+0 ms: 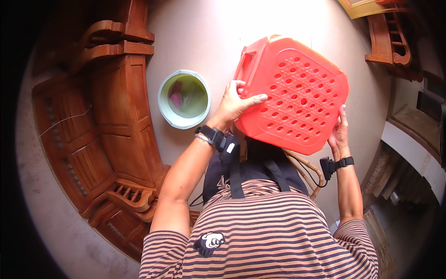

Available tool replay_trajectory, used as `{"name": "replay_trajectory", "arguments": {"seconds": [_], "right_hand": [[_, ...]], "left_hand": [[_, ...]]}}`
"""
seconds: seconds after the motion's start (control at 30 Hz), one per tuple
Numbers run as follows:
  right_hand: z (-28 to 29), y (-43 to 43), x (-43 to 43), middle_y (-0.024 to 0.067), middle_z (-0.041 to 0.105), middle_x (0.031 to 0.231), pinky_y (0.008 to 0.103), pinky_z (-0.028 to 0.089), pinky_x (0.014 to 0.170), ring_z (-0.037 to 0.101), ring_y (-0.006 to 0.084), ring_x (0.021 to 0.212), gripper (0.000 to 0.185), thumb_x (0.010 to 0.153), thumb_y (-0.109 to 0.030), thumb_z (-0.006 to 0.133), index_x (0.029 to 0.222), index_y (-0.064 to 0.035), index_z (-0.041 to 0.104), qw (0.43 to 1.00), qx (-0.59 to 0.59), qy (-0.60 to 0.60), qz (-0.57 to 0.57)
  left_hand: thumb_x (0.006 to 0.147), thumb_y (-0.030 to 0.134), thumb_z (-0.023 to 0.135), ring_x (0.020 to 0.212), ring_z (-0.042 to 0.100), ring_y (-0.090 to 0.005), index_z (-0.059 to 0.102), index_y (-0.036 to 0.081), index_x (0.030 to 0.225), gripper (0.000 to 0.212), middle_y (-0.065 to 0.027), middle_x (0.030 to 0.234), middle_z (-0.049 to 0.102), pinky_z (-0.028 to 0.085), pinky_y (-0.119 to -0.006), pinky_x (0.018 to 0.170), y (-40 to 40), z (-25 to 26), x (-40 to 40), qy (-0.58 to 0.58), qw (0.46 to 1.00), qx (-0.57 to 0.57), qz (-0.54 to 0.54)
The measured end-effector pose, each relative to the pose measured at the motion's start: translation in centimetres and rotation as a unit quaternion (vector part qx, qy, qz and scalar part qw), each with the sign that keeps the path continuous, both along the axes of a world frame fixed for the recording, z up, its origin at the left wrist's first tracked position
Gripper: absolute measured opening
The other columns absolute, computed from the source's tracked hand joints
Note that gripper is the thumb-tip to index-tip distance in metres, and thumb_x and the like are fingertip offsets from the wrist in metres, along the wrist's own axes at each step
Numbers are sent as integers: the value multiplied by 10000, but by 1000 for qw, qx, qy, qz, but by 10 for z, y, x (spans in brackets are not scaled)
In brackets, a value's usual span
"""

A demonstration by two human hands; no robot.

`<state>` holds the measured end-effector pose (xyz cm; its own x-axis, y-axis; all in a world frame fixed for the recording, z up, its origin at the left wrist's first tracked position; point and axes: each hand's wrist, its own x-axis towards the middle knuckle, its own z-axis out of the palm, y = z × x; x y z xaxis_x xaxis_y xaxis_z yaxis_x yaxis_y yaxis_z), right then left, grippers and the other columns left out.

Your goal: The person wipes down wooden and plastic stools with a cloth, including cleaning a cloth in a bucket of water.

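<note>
A red plastic stool (299, 97) with a perforated seat is held up in front of me, tilted, its seat facing me; it may be a nested stack, but I cannot tell. My left hand (237, 101) grips its left edge, thumb on the seat and fingers near the side opening. On the lower right edge rests my right hand (339, 130), its thumb up and the fingers partly hidden behind the stool. A pale blue-green bucket (184, 122) stands on the floor left of my left hand, with water and a pink thing (177, 99) inside.
Carved wooden furniture (130, 104) lines the left side. Another wooden seat (383, 42) is at the upper right, and a white-edged shelf (404, 150) is at the right. A curved cane piece (315, 171) shows beside my lap.
</note>
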<state>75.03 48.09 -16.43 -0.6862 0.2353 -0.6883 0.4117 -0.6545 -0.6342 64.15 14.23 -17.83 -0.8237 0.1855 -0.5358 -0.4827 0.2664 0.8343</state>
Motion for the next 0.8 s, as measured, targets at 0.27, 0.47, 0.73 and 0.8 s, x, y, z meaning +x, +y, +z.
{"name": "replay_trajectory", "arguments": {"seconds": [0.27,0.47,0.73,0.8], "right_hand": [[-3,6,-5,116,564,1403,424,417,1103,535,259,1281,693,969,-555,550,1423,-37,472,999,-28,15,15],[-3,8,-6,123,562,1397,424,448,1073,549,266,1260,714,990,-606,452,1436,-48,454,998,-59,13,7],[4,-5,-19,113,564,1385,419,476,1046,559,255,1244,663,1023,-584,384,1425,-62,465,1000,10,26,10],[9,-14,-23,109,548,1399,406,460,1061,542,246,1258,655,1033,-571,369,1432,-58,452,996,80,29,5]], "left_hand": [[595,309,960,873,605,-147,593,21,999,617,-69,925,626,486,-294,850,-13,-5,-26,-125,989,57,-53],[572,298,965,849,566,-121,583,52,952,593,-38,876,592,475,-269,812,-8,2,-16,-144,985,90,-31],[588,278,951,815,535,-114,553,65,949,578,-25,886,559,477,-258,794,-3,15,-7,-114,991,62,-11],[572,288,965,818,578,-136,540,35,968,634,-65,902,592,513,-276,771,-12,6,-9,-103,992,69,7]]}}
